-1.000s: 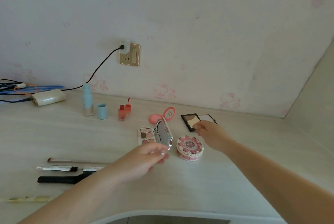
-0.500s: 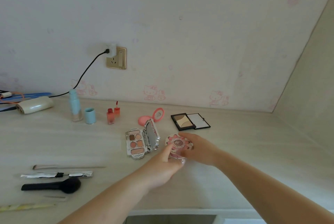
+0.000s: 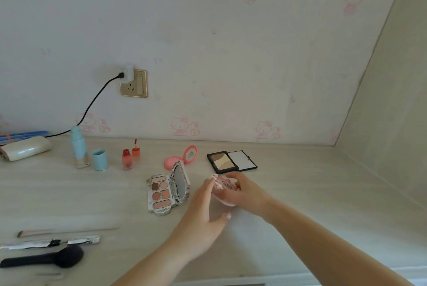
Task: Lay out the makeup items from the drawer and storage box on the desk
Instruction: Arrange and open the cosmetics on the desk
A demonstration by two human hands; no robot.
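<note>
Desk (image 3: 300, 205): pale, matt wood grain. Eyeshadow palette (image 3: 168, 190): glossy mirror in its lid. Brush (image 3: 44, 259): matt black. Socket plate (image 3: 134, 83): shiny, gold-coloured.

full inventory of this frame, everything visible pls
round flower-lid compact: 1, pink and white, tilted between both hands
eyeshadow palette: 1, silver-white, open, left of the hands
pink compact: 1, open, behind the palette
black palette: 1, open, behind the hands
lip tint bottle: 1, red, uncapped
applicator cap: 1, red, beside the bottle
blue bottle: 1, light blue, back left
blue cap: 1, beside that bottle
brushes and wands: 3, front left
white device: 1, far left
wall socket: 1, gold, charger plugged in
desk: 1, pale wood
left hand: fingertips at the compact
right hand: gripping the compact
</note>
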